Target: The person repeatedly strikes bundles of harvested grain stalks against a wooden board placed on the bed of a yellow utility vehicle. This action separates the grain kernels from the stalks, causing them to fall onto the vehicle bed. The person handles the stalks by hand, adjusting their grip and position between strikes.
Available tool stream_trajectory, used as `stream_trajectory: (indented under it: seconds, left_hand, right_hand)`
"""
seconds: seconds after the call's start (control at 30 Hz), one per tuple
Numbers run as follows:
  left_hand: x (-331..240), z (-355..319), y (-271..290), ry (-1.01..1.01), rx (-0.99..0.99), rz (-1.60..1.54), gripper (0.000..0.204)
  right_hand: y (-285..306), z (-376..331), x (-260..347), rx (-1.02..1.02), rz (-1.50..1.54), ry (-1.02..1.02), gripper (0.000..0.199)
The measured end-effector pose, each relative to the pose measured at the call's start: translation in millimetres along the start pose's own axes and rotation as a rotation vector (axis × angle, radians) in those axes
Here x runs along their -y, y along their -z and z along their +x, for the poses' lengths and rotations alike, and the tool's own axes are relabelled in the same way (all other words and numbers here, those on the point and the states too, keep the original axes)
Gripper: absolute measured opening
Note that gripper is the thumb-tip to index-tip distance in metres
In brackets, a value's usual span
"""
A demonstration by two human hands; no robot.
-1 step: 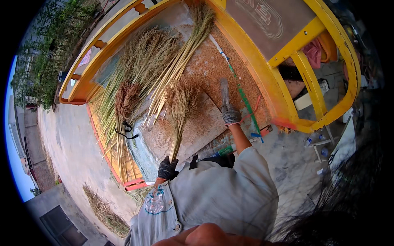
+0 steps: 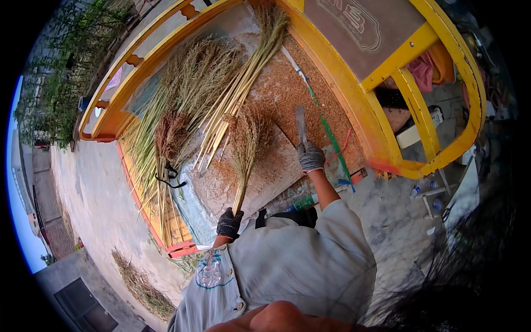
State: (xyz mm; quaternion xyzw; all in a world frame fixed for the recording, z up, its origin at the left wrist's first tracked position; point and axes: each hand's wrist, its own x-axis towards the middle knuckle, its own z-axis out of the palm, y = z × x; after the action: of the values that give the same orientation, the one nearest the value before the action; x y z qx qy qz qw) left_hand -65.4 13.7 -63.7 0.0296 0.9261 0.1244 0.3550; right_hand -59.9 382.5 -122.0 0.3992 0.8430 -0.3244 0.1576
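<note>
Left hand, dark glove, closed round stem end of thin straw-coloured grass bundle; seed head lies flat on pale wooden board. Right hand, grey knit glove, fist round handle of flat grey metal blade, blade just beside seed head, not touching. Brown seed chaff covers board and yellow-framed bench: judged some scraping done. Farther, loose pile of green-yellow grass stalks with full heads, one tied bunch: bulk judged unprocessed.
</note>
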Motion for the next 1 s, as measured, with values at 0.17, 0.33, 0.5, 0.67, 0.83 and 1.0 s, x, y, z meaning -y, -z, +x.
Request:
stream_trajectory:
  seconds: [0.17,0.33,0.5,0.67,0.83,1.0]
  left_hand:
    - [-5,22,-54,0.011,0.078,0.003,0.050]
    - [38,18,-57,0.079,0.144,0.077,0.053]
    - [40,7,-64,0.118,0.150,-0.167,0.053]
    - [62,4,-73,0.074,0.179,-0.334,0.052]
    - [48,-11,-51,0.123,0.266,-0.450,0.051]
    - [42,-18,-31,0.113,0.337,-0.469,0.050]
  right_hand:
    - [-51,-57,29,0.041,-0.367,0.684,0.025]
    - [-107,-13,27,0.305,-0.609,0.718,0.025]
    - [-67,41,20,0.130,-0.621,0.748,0.026]
    - [-66,37,34,0.247,-0.471,0.501,0.026]
    - [-78,40,35,0.254,-0.461,0.435,0.027]
    - [-64,101,17,0.156,-0.300,0.159,0.033]
